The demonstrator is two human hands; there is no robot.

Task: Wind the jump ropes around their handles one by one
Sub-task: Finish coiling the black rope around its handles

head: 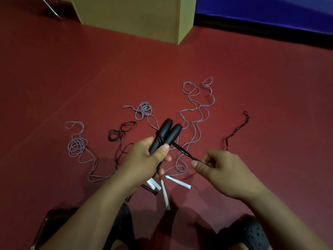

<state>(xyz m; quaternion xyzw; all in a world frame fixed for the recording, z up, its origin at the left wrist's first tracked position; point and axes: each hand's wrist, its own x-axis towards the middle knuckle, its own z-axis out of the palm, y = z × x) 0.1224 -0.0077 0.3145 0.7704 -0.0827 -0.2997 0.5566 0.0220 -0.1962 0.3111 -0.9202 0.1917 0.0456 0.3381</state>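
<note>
A person seated low over a dark red floor (72, 78) winds the first of several jump ropes. At far left a thin grey cord (77, 145) lies in loose coils, and just right of it a second black cord (119, 135) sits in a small tangle, both untouched. At centre the left hand (144, 157) has its fingers and thumb curled round the near ends of two smooth black plastic handles (165, 134) held side by side, their far ends pointing away. A few turns of thin black rope (182, 149) already band the handles' middle. From there the rope runs taut to the right hand (221, 170), which pinches it between thumb and fingers. The rope's slack appears to trail away to the far right, ending in a loop (246, 114).

By the look of it the job is barely begun: one rope partly wound, its tail left to take up, and the grey cords (196, 112) that snake beyond the hands not yet started. Slim white handles (165, 193) lie near the person's knees, just below the hands. The crossed cords on the floor could snag as each rope is drawn in. A tan box-like cabinet (137, 17) and a blue wall (270, 8) stand well beyond.
</note>
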